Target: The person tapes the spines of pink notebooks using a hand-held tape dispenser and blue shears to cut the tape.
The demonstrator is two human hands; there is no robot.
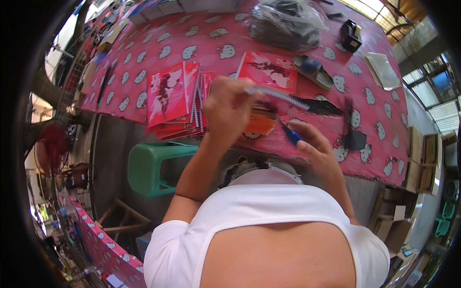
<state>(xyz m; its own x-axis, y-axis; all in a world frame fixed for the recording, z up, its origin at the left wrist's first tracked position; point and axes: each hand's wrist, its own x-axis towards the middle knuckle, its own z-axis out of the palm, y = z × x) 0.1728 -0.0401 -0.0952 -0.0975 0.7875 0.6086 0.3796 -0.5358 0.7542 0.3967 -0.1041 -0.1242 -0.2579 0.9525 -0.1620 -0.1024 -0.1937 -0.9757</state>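
My left hand [225, 103] is closed round one end of a spiral binding coil [283, 97], which stretches out to the right above the table. Lower and to the right, my right hand [314, 144] has its thumb and fingers about a small blue-handled tool [292, 136]; its dark tip points toward the coil, and blur hides its exact kind. An orange block-like piece [260, 124] lies between the hands near the table edge. Just beyond the coil rests a red-covered booklet [269, 72]. Left of my left hand are stacked red spiral-bound notebooks [165, 93].
A roll of tape [314, 72] and a flat black piece [324, 106] lie on the pink patterned table [221, 36]. Farther back are a plastic bag with dark contents [285, 24] and a black tape dispenser [351, 36]. Below the left edge stands a green stool [144, 168].
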